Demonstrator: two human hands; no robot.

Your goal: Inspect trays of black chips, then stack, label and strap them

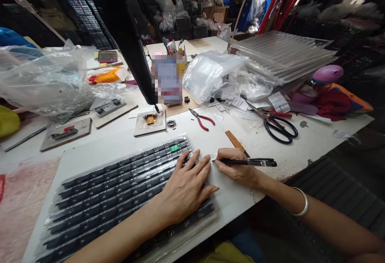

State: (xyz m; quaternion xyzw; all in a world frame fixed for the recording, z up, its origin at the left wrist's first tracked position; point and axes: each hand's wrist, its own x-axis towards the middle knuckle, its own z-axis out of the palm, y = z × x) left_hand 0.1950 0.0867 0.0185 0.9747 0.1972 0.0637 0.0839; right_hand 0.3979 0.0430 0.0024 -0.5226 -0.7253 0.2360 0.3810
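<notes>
My right hand [237, 170] is closed round a black pen [252, 162], its tip down at a small white paper slip [213, 156] with handwriting on it. Spread flat, my left hand [188, 186] rests over the right end of a clear plastic tray [120, 190] filled with rows of black parts. Its fingertips reach toward the slip; whether a finger presses on the slip's edge I cannot tell. Above the fingers, a green label [174, 147] sticks to the tray. Just beyond the right hand lies a brown-handled blade tool [236, 142].
Red-handled pliers [203, 119] and dark-handled scissors [279, 129] lie farther back. Small boards [150, 128] with parts stand behind the tray. Clear plastic bags [213, 76] and stacked clear trays [282, 54] fill the back right. A black arm-like post [129, 34] slants down from above.
</notes>
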